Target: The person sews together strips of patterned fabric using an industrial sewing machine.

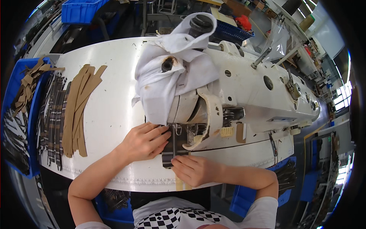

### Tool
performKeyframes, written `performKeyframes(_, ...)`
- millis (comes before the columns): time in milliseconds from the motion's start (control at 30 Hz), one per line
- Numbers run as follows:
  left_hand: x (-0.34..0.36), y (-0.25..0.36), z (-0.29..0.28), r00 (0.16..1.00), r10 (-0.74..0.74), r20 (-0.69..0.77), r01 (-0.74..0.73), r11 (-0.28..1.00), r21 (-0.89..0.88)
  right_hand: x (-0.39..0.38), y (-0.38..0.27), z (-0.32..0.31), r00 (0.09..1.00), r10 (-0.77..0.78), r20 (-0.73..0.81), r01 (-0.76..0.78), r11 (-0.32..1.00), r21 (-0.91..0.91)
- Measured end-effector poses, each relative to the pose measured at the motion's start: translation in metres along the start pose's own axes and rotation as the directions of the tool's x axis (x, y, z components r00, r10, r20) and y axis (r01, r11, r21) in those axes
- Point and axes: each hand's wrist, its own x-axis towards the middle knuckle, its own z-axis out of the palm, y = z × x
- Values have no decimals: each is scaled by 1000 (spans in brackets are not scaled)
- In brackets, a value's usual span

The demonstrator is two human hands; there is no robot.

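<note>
Fabric piece [167, 158], dark, faintly striped

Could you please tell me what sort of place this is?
Most likely a sewing workshop: dark cloth lies at the working end of a large white sewing machine, and brown fabric strips lie near a blue bin of more strips.

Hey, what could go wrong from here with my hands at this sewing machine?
Your left hand is close to the metal parts under the head of the sewing machine, so it might get nipped. The white cloth wrapped there hangs down close to that hand and could snag. The dark striped fabric might skew if your right hand presses unevenly.
</note>
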Motion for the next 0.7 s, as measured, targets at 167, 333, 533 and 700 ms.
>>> performKeyframes(167, -1, -2, 1, 999, -28, 16, 29, 999, -20, 4, 14, 4, 1000, 8, -19, -9, 1000, -29)
performKeyframes(333, -2, -2, -1, 999, -49, 21, 50, 998, -34, 8, 28, 7, 1000, -10, -22, 8, 996, -84)
performKeyframes(533, 9, 6, -13, 998, 18, 65, -5, 980, -197, 15, 45, 7, 998, 5, -56, -13, 990, -141)
performKeyframes(700, -1, -11, 2, 997, 23, 73, -18, 998, -66, 9, 54, 23, 997, 42, -70, -55, 980, -191)
